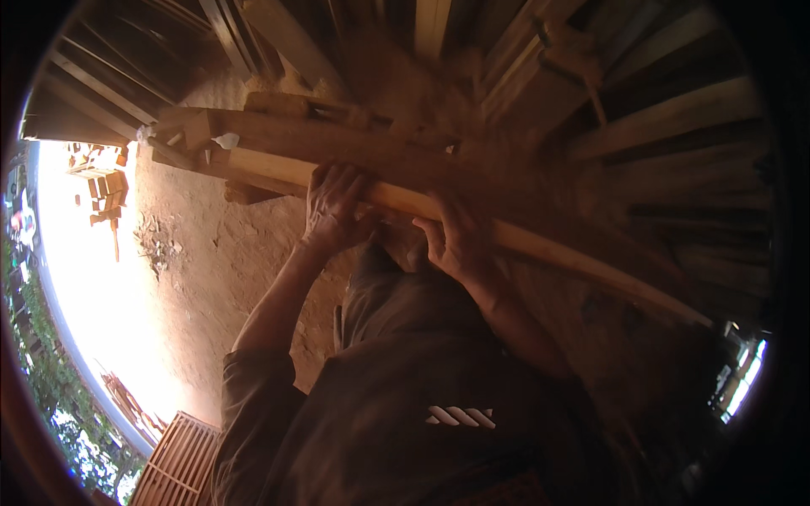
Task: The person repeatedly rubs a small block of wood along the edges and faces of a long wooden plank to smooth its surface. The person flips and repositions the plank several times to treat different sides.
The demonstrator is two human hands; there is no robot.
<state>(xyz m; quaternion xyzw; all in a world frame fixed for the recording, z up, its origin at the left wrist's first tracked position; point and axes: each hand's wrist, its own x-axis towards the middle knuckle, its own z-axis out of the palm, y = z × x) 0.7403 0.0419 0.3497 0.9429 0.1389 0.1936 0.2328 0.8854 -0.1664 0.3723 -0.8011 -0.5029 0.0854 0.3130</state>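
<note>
A long, pale wooden board [548, 250] runs across in front of me, from the workbench's left part to the far right. My left hand [336, 205] is closed over it left of the middle, fingers over the far edge and thumb on the near side. Further right, my right hand [456, 236] grips the same board, its fingers curled over the top and its thumb at the near edge. Beneath and behind the board lies a brown wooden workbench [278, 132]. A small white scrap [226, 141] rests on the bench near the board's left end.
Long timber pieces [291, 46] lean or lie at the far side, with more planks [675, 114] stacked at the right. Sandy ground [202, 228] spreads to the left. A slatted wooden frame [177, 460] stands at lower left; wooden pieces [105, 190] sit in bright light outside.
</note>
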